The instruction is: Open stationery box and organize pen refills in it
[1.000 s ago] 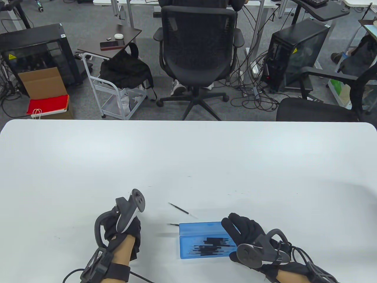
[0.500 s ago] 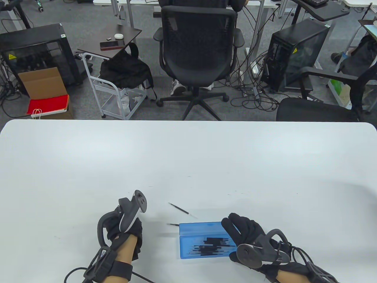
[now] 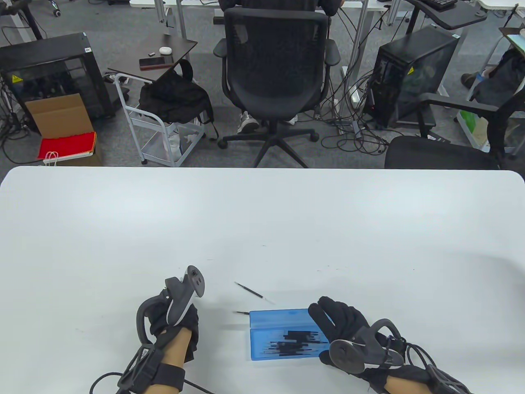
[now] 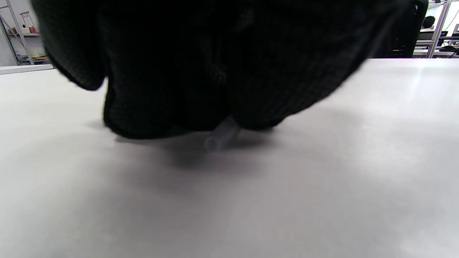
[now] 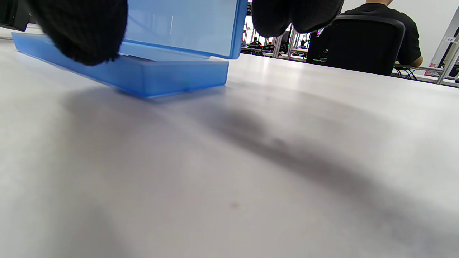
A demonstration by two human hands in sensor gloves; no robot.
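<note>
The blue stationery box (image 3: 283,334) sits open on the white counter (image 3: 262,221) near its front edge, lid (image 5: 179,25) propped up, with a bunch of dark pen refills (image 3: 295,342) lying inside. The right hand (image 3: 348,328) is at the box's right end, thumb and fingers (image 5: 82,32) curled round the raised lid. Off to the box's left, the left hand (image 3: 174,318) is balled up with a clear refill tube (image 4: 220,136) poking out of its grip, and two more loose refills (image 3: 254,292) lie just behind the box.
</note>
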